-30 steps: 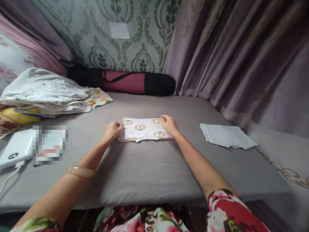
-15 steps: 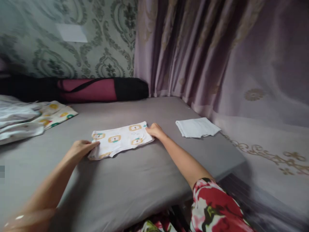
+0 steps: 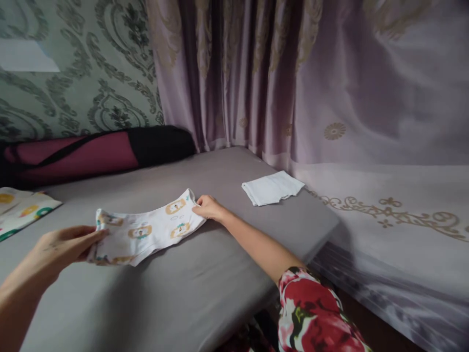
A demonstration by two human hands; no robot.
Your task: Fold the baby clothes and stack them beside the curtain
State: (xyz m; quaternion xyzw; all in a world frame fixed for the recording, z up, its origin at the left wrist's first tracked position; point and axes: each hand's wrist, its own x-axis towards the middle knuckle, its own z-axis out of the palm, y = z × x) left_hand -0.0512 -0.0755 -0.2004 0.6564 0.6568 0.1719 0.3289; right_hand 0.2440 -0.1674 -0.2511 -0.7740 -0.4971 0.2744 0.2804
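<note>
Garment (image 3: 150, 232): white with a tan-and-teal print, stretched between both hands, left of the folded white cloth (image 3: 273, 188) and a bit closer to the person.
Left hand (image 3: 66, 244): thumb on top, clamped on the end farthest from the folded white cloth.
Right hand (image 3: 212, 209): pinching the end nearest that cloth, not touching the cloth itself.
Why both ends: probably so the layers stay lined up and don't flop; the middle dips a little anyway. Can't really tell if the underside touches the bed (image 3: 205, 293).
Folded white cloth: lying flat, likely parked over there to stay out of the hands' way.
Edges: bed's side edge runs just right of that cloth, curtain (image 3: 227, 88) hanging behind it and round to its right.
Room: grey bed surface between right hand and cloth, so sideways looks easy. Roll bag (image 3: 91, 154) is left of the cloth and farther back; patterned cloth (image 3: 25, 210) way off to its left.
</note>
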